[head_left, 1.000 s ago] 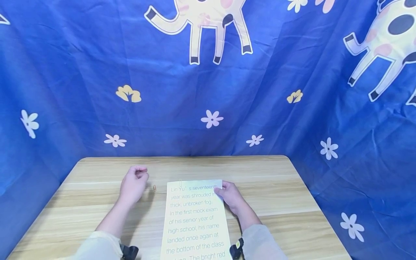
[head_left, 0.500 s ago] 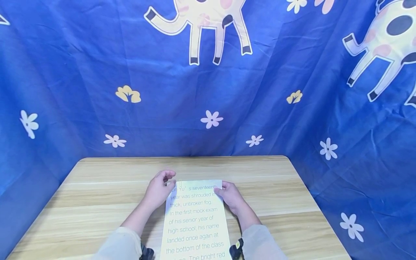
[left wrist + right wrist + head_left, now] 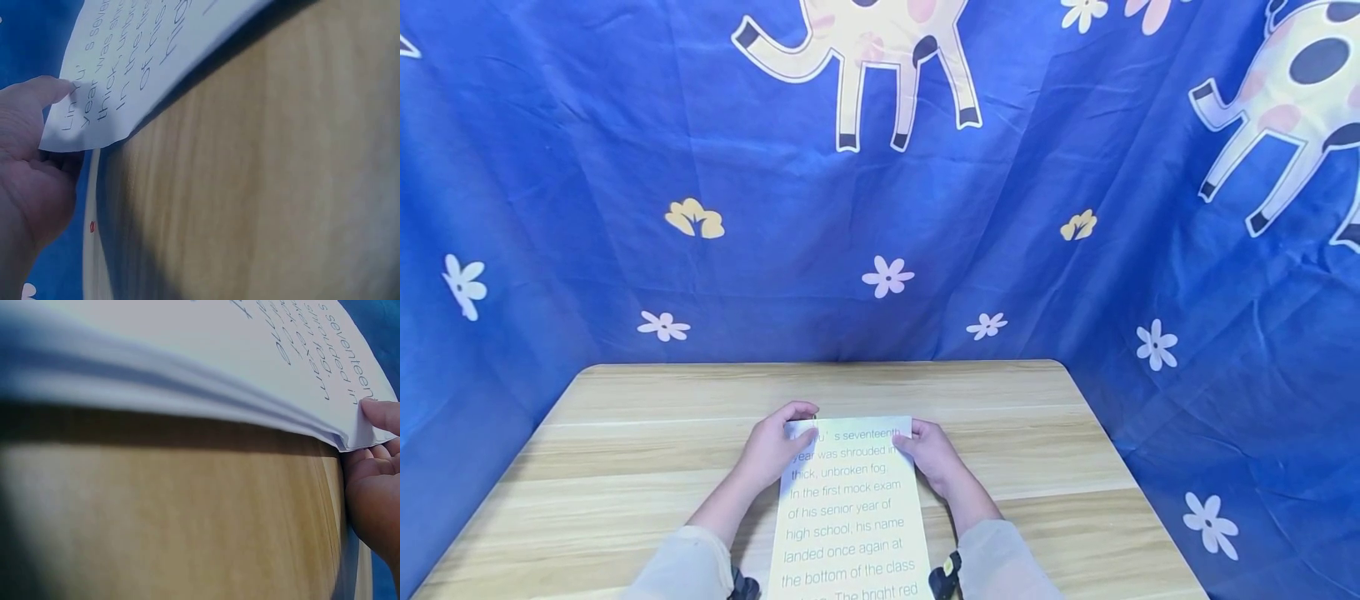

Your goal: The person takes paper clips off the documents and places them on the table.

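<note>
Printed sheets (image 3: 848,510), several layers, sit mid-desk (image 3: 1022,450), top edge facing the desk's far edge. Left hand (image 3: 771,448) pinches the top-left corner, right hand (image 3: 934,452) the top-right. Likely paper clip (image 3: 92,227) lies on the desk near the far edge. Step looks like steadying or clipping the top; next calls for level edges, firm left pinch.
</note>
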Action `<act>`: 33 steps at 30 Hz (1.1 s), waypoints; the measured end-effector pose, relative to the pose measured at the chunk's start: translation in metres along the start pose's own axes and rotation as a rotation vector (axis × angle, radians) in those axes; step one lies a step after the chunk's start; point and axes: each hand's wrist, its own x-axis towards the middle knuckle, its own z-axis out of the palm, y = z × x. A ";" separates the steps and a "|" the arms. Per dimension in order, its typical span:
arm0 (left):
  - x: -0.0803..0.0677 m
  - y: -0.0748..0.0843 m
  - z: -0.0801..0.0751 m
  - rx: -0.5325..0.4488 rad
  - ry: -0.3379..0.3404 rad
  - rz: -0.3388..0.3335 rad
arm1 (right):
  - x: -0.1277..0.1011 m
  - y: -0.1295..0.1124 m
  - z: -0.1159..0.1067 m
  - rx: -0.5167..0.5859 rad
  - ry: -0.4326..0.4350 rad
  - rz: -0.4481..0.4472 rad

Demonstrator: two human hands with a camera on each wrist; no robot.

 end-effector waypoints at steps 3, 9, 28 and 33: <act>0.000 0.000 0.001 0.005 -0.004 -0.003 | 0.001 0.001 0.000 0.001 0.002 0.000; -0.001 -0.001 0.000 0.031 -0.019 -0.015 | 0.000 0.001 0.000 -0.010 0.000 0.000; -0.002 0.001 -0.003 -0.017 -0.055 -0.074 | 0.000 0.001 -0.001 -0.015 0.004 0.009; -0.003 0.003 -0.004 -0.016 -0.048 -0.079 | -0.001 0.002 0.000 -0.021 0.005 0.009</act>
